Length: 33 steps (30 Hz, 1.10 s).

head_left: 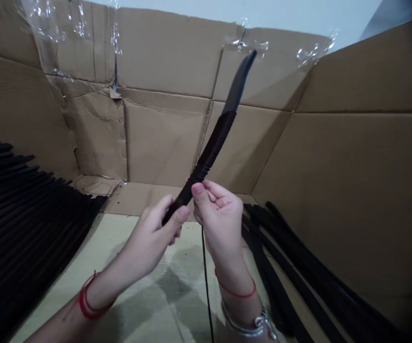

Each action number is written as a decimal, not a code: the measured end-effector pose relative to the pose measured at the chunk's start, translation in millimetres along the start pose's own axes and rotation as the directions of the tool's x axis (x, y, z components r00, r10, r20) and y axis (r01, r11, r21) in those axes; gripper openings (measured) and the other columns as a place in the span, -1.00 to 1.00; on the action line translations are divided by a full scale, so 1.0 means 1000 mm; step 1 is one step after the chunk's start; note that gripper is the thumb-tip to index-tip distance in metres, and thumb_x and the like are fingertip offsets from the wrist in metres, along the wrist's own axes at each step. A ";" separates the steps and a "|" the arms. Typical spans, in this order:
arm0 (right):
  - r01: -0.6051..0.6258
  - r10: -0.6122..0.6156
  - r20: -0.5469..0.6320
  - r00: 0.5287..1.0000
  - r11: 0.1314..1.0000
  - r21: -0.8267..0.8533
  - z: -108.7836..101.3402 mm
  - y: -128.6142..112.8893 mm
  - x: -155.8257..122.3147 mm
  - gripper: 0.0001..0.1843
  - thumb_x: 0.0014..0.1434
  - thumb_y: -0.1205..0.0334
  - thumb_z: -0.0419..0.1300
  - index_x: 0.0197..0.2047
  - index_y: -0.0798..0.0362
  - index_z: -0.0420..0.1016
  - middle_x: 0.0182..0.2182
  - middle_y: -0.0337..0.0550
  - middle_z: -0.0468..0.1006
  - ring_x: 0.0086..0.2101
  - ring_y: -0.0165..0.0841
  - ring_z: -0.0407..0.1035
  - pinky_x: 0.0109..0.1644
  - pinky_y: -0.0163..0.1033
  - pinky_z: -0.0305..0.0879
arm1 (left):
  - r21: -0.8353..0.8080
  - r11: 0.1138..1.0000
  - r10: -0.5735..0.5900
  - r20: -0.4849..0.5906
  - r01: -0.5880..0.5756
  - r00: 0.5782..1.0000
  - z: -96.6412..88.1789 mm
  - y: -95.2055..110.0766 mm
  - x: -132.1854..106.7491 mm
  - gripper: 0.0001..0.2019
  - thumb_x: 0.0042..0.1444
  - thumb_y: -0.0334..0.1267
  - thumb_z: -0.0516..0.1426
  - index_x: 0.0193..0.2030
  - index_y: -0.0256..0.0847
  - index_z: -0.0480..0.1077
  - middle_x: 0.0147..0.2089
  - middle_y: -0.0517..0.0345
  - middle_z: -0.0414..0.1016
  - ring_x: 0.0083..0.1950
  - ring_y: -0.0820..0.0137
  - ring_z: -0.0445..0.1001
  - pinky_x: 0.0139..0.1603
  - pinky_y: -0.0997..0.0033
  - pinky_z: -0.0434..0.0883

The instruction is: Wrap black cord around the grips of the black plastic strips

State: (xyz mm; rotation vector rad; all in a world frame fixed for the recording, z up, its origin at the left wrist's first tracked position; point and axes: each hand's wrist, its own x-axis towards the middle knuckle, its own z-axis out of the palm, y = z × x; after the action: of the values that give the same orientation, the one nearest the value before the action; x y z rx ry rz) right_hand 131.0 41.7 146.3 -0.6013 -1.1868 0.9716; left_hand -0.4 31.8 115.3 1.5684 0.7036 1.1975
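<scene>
A long, dark, slightly curved stick [213,147] slants up and away from me, with a grey-blue, pointed far end and a dark brown sleeve-like section below it. Ridges like turns of cord circle it under the brown part. My left hand [159,228] is closed round its lower, black end, thumb along the side. Just above, my right hand [220,209] is pinched against the stick, fingers curled. From it a thin black cord [206,281] hangs down past the wrist; the cord's upper part is hidden behind the fingers.
Cardboard walls [166,138] patched with clear tape surround the work surface [120,238]. Many black strips [30,214] lie side by side at the left. Several long black pieces [292,267] lie at the right by the cardboard.
</scene>
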 end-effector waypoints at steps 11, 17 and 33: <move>-0.002 0.009 0.123 0.992 0.999 -0.053 -0.007 0.001 0.007 -0.64 0.05 0.01 0.39 -0.26 0.15 0.55 -0.67 -0.43 0.09 -0.68 -0.62 -0.16 -0.65 -0.38 -0.28 | -0.082 0.994 -0.068 -0.015 0.067 0.998 -0.007 -0.004 0.011 -0.40 0.18 0.31 0.07 -0.34 -0.32 0.29 -0.59 0.24 0.22 -0.60 0.57 0.19 -0.59 0.66 0.19; -0.061 0.066 0.197 0.978 0.998 -0.029 0.000 -0.006 -0.003 -0.61 -0.01 -0.02 0.41 -0.23 0.11 0.56 -0.64 -0.39 0.20 -0.67 -0.60 -0.06 -0.66 -0.40 -0.16 | -0.263 0.901 -0.237 0.369 0.345 0.899 0.000 -0.002 0.005 -0.33 0.19 0.43 -0.13 -0.32 -0.25 0.24 -0.68 0.31 0.12 -0.70 0.56 0.06 -0.68 0.61 0.15; -0.093 0.100 0.244 0.965 0.995 -0.038 -0.001 -0.005 0.001 -0.61 0.01 0.02 0.41 -0.21 0.14 0.55 -0.65 -0.42 0.12 -0.67 -0.62 -0.18 -0.65 -0.37 -0.32 | -0.053 0.996 -0.067 0.028 0.068 0.997 -0.009 0.004 0.003 -0.41 0.29 0.29 -0.09 -0.35 -0.29 0.25 -0.64 0.25 0.21 -0.66 0.57 0.15 -0.67 0.66 0.13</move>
State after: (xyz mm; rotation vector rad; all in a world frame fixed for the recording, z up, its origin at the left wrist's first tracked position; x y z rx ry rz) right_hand 133.9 39.7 150.7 -0.5749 -1.4019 1.1396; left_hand -8.3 36.9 120.0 1.5015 0.6966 1.1353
